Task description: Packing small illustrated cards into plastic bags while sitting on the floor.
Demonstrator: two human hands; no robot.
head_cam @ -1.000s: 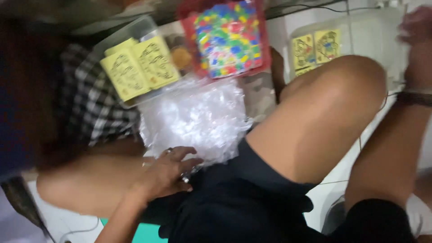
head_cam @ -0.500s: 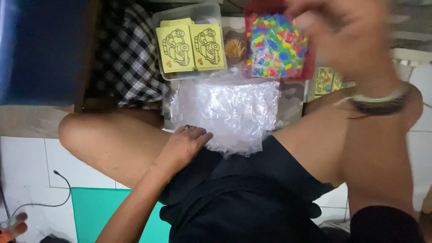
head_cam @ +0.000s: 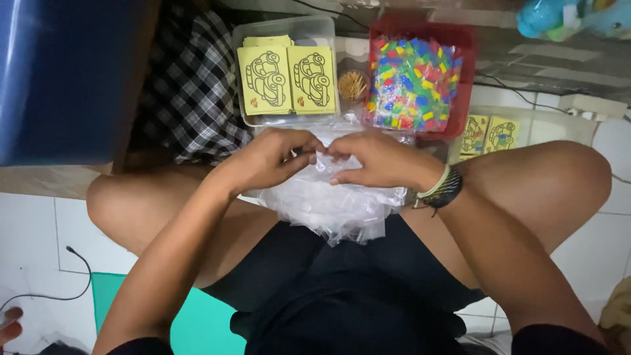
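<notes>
While both hands meet over the lap, I log the following. The left hand (head_cam: 273, 158) and the right hand (head_cam: 374, 160) sit fingertip to fingertip at the far edge of a heap of clear plastic bags (head_cam: 332, 200), which lies between the two bent knees and spills toward the near side onto the black shorts (head_cam: 342, 289). Each hand has its fingers curled narrow and pinched on a bit of the thin plastic at the top of the heap; I cannot tell whether they grip one bag or two. The right wrist carries a dark band with a pale one beside it (head_cam: 442, 189).

Just beyond the hands, on the far side, stands a clear tub (head_cam: 284, 29) holding yellow cards printed with a car outline (head_cam: 288, 79), two showing side by side on a stack. To its right is a small round cup of toothpicks (head_cam: 353, 84), then a red tray (head_cam: 464, 79) heaped with small multicoloured pieces (head_cam: 411, 82). Further right, partly behind the right knee, a second clear tub (head_cam: 559, 125) holds more yellow cards. Checked cloth (head_cam: 190, 92) lies at the far left, next to a blue surface (head_cam: 66, 72). A green mat (head_cam: 204, 329) shows on the white tiled floor (head_cam: 39, 243) at the near left.
</notes>
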